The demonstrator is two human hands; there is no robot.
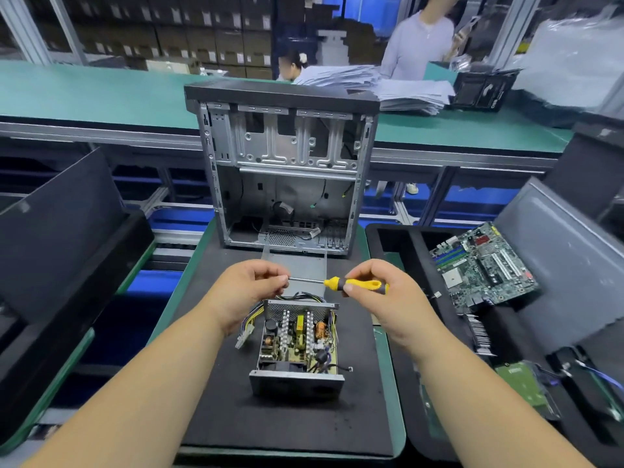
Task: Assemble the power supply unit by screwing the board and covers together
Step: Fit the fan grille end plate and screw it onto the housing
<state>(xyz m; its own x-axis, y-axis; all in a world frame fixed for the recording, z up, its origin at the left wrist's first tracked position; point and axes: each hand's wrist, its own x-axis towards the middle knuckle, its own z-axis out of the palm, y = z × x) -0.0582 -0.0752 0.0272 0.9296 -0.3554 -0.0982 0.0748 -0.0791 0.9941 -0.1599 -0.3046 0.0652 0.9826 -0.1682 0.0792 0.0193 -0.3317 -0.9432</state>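
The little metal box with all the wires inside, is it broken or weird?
Not broken: the open grey metal power supply box has no top cover, so its circuit board shows. It sits level on the black foam mat, with its yellow and black cables spilling out left.

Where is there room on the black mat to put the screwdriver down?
The black mat is bare left of the power supply and along its near edge. Behind the supply is crowded: wires, the computer case.

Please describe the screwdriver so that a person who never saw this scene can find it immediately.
Start at the open computer case standing on the black mat. In front of it, above the open power supply unit, the screwdriver lies level between both hands. Only it has a yellow and grey handle; the right hand grips it.
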